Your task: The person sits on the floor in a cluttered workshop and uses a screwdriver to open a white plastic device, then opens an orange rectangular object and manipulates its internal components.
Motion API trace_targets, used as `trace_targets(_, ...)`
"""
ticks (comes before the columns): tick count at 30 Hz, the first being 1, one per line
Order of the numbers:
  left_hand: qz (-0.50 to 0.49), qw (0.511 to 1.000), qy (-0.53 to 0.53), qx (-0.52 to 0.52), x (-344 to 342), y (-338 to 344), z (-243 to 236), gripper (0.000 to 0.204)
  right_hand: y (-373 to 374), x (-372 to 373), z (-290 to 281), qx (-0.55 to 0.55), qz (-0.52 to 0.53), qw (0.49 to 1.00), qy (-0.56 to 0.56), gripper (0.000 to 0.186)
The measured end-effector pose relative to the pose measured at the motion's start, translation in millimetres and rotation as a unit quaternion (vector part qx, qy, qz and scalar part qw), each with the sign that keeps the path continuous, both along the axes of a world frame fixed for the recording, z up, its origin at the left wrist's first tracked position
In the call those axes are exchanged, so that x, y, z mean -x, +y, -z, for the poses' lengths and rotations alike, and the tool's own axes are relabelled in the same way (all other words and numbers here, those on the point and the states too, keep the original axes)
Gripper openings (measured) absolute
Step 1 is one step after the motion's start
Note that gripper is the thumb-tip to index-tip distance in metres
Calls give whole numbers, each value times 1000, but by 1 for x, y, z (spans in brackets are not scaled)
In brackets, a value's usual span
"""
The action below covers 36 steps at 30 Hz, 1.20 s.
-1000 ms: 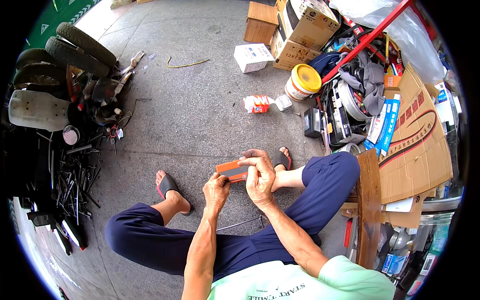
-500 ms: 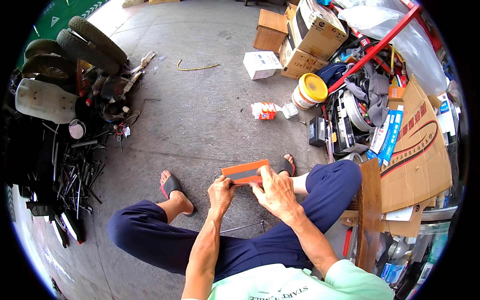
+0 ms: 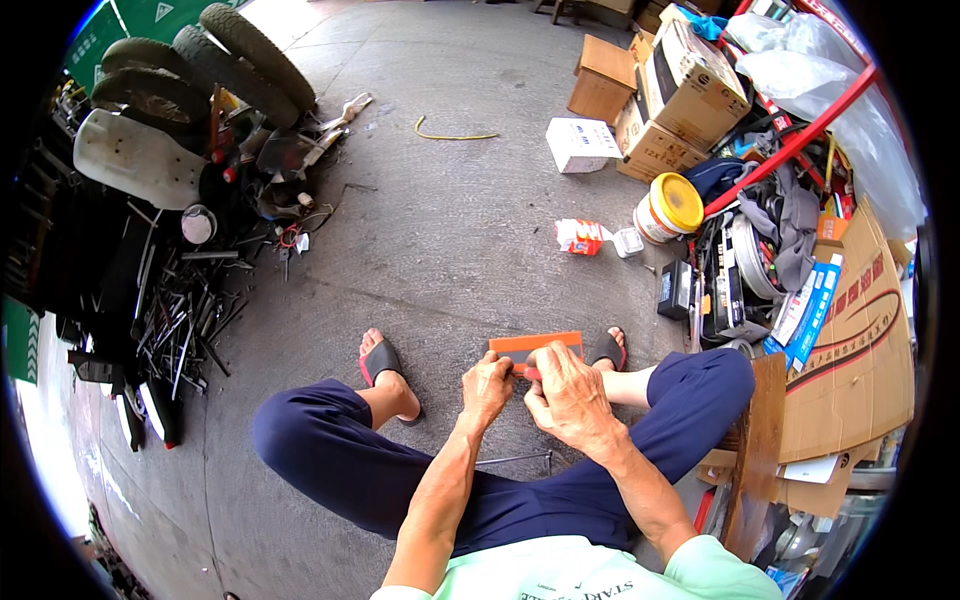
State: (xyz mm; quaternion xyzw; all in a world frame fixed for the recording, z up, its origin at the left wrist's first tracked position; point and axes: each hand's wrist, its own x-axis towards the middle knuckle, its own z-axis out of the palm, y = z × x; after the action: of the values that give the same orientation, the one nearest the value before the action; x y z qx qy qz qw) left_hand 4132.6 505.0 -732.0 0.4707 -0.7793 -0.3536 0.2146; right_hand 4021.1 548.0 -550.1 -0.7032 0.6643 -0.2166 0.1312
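While the left hand (image 3: 487, 388) grasps the orange box (image 3: 522, 346), the right hand (image 3: 574, 398) overlaps its right end, finger grip unclear.

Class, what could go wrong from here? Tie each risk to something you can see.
1. The orange-and-grey piece is held in the left hand, with the right hand over it; if that grip slipped, it might drop.
2. The left sandal leaves the toes bare, so they could be hurt by something falling.
3. A thin metal rod appears to lie on the floor between the legs; it might be stepped on.
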Motion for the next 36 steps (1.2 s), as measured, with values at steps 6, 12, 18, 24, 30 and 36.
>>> trace_targets(6, 6, 1000, 4, -18, -2, -1, -6, 9, -2, -9, -13, -90, 84, 988, 89, 27)
trace_targets(12, -15, 1000, -24, 1, 1, 0, -1, 12, -1, -2, -4, 17, 5, 1000, 6, 25)
trace_targets(18, -1, 1000, -8, 3, 0, 0, -9, 9, 0, -5, -15, -108, 87, 985, 101, 33)
trace_targets(24, 3, 999, -30, -27, 0, -1, -12, 10, 5, 1, -9, 22, 32, 998, 42, 30)
trace_targets(30, -2, 1000, -9, -12, 0, -1, -7, 12, 9, -2, -15, -91, 102, 989, 53, 36)
trace_targets(36, -1, 1000, -22, -3, 0, 0, -5, 11, 8, 2, -9, 58, 45, 997, 35, 23)
